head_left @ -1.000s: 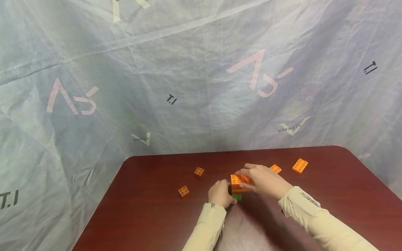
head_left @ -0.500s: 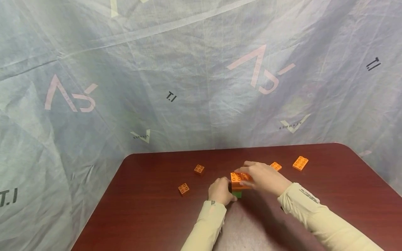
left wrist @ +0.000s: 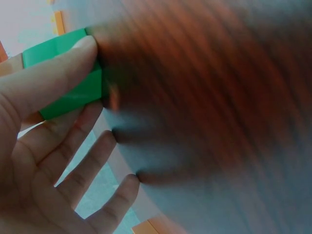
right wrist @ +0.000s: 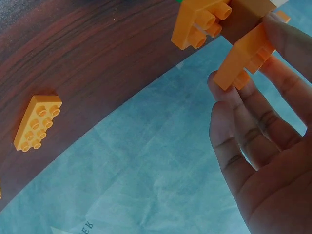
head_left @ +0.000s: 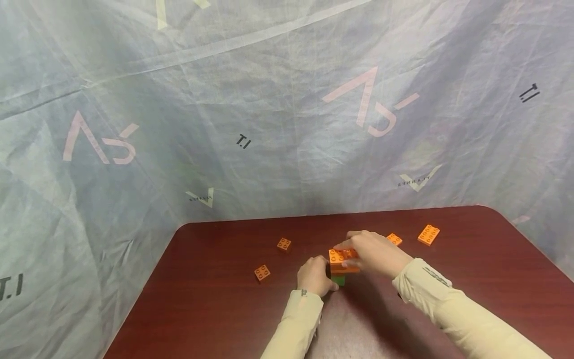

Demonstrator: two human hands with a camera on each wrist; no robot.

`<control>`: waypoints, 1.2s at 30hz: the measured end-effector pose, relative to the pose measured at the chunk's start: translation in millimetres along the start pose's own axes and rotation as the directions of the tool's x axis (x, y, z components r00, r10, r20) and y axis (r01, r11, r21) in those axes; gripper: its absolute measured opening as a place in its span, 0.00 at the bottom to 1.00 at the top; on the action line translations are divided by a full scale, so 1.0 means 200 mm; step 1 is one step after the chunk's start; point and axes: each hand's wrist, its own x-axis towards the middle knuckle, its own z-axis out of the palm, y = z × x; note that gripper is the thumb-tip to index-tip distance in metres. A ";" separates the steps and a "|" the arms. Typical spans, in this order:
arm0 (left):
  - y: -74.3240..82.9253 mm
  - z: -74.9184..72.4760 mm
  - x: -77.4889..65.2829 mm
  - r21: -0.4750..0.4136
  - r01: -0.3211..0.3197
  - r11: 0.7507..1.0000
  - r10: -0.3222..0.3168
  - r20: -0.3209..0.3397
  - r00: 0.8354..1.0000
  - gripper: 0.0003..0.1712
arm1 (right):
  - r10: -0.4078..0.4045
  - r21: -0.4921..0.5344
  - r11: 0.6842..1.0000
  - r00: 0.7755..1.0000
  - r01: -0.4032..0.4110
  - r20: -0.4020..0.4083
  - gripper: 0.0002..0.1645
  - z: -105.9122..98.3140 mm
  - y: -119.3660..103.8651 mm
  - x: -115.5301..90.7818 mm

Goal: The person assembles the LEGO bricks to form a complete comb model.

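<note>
Left hand (head_left: pixel 315 275) on the green block (left wrist: pixel 78 95), lowest visible piece of a small stack. Thumb laid across one side, index finger behind, a narrow pinch; remaining fingers spread loosely, tips reaching down to the tabletop (head_left: pixel 215 304).

Right hand (head_left: pixel 378 253) above the green block and slightly to its right, thumb and fingers closed to a block's width on a pinched orange block (right wrist: pixel 241 56). Other fingers apart, slightly bent (whether the held piece is fully seated I cannot tell). Next to it, also over the green block, a studded orange block (head_left: pixel 337 256); between these and the green, an orange layer (head_left: pixel 345 268).

Farther out, all loose on the tabletop: a near four-stud block (head_left: pixel 262 272), well left of the green block; a far four-stud block (head_left: pixel 284 244), left of it and beyond; a half-hidden orange block (head_left: pixel 393 239), right of it and beyond, partly behind the right hand; an eight-stud block (head_left: pixel 429 235), farthest right of it, studs up.

Pale sleeves (head_left: pixel 293 326) on both arms, running back on the near side of the green block. Beyond everything, well behind the green block, a creased grey cloth (head_left: pixel 278 179) printed with letters
</note>
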 end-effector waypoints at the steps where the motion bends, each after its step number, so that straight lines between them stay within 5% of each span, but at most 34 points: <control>1: 0.00 0.00 0.00 -0.004 0.000 1.000 0.000 0.002 1.000 0.27 | 0.004 0.005 1.000 1.000 -0.004 0.005 0.20 0.00 0.00 0.00; 15: -0.02 0.01 0.00 0.030 0.004 1.000 -0.004 0.018 1.000 0.27 | 0.108 0.060 0.992 0.990 -0.114 0.087 0.20 -0.01 -0.03 0.03; 26: 0.03 0.02 0.04 0.035 0.007 0.999 -0.008 0.028 1.000 0.28 | 0.100 0.038 0.994 0.990 -0.104 0.099 0.21 -0.04 0.00 0.02; 36: -0.01 0.01 0.03 0.022 0.011 1.000 -0.011 0.019 1.000 0.30 | 0.049 0.032 0.998 0.997 -0.052 0.066 0.21 -0.02 -0.01 0.03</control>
